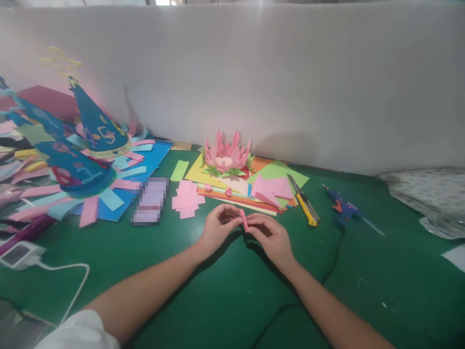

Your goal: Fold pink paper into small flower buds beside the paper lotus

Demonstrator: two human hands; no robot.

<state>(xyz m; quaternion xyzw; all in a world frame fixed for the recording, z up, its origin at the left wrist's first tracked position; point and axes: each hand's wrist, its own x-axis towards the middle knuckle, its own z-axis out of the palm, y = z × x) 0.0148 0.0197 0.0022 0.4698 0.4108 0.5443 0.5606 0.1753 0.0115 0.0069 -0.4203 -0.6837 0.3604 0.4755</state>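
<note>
A small folded strip of pink paper (pixel 243 220) is pinched between my two hands above the green table. My left hand (pixel 221 228) grips its left side with thumb and fingertips. On the other side, my right hand (pixel 271 237) closes thumb and fingers on the same paper. Just beyond the hands lie a stack of cut pink paper pieces (pixel 186 199) and two small folded pink bits, one of them a pink rosette (pixel 228 192). Behind them stands a pink paper lotus (pixel 227 154) with green leaves, resting on coloured sheets.
Right of my hands are a yellow utility knife (pixel 305 203) and a blue glue gun (pixel 345 206) with its cable trailing forward. To the left lie a phone (pixel 150 201), blue paper cone hats (pixel 96 118) and a white charger (pixel 22 254). A pale wall (pixel 290 87) closes off the back.
</note>
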